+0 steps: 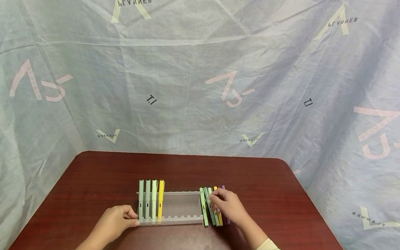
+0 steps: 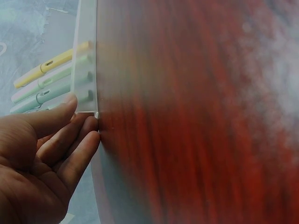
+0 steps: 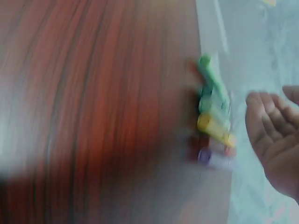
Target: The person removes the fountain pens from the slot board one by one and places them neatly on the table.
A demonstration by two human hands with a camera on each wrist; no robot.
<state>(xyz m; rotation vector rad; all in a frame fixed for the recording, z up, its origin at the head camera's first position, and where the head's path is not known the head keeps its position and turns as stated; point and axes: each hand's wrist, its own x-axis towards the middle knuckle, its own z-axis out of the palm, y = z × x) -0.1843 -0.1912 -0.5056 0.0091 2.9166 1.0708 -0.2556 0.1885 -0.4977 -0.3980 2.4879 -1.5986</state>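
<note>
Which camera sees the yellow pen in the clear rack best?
The head view: the yellow pen shows whole in the clear rack. The left wrist view has it slanted, one end behind the rack's cloudy edge. The right wrist view misses it; its blurred yellow pen is another.

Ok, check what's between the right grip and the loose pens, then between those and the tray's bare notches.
Nothing visible stands between the right grip and the loose pens. Toward the tray, the bright green pen at its right end lies between the other loose pens and the bare notches; lifting over it should probably work.
</note>
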